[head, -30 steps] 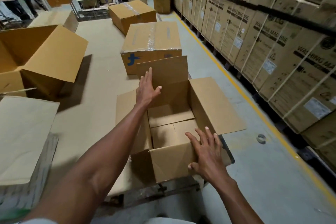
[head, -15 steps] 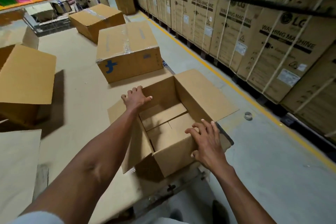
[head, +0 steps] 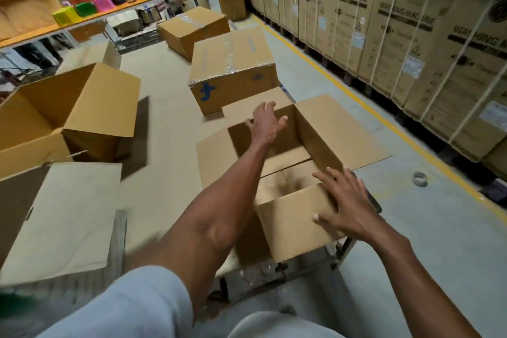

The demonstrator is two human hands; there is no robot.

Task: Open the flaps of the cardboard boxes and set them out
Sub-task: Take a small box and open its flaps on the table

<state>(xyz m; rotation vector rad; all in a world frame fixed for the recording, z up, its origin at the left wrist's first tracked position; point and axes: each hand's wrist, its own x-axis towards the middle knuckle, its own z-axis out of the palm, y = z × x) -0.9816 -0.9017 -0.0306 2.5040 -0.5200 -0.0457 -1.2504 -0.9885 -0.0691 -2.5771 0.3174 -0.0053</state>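
the open cardboard box point(head: 290, 173) sits at the near right corner of the desk point(head: 164, 145), its near wall overhanging the desk's edge. the left hand point(head: 267, 123) reaches over the far rim with fingers spread and loosely bent, gripping nothing that i can see. the right hand point(head: 345, 200) lies flat with straight fingers against the near right corner, holding nothing. the right flap point(head: 343, 132) is folded out past the desk, the left flap point(head: 214, 156) lies flat, and the far flap point(head: 255, 107) leans toward the taped box point(head: 233, 68) just behind. to finish well, i'd press the far flap fully down while the right hand steadies the box, then slide it inward off the edge. open room lies to the left, between this box and the open box point(head: 68, 115) well apart; a roll of tape point(head: 420, 179) lies on the floor.
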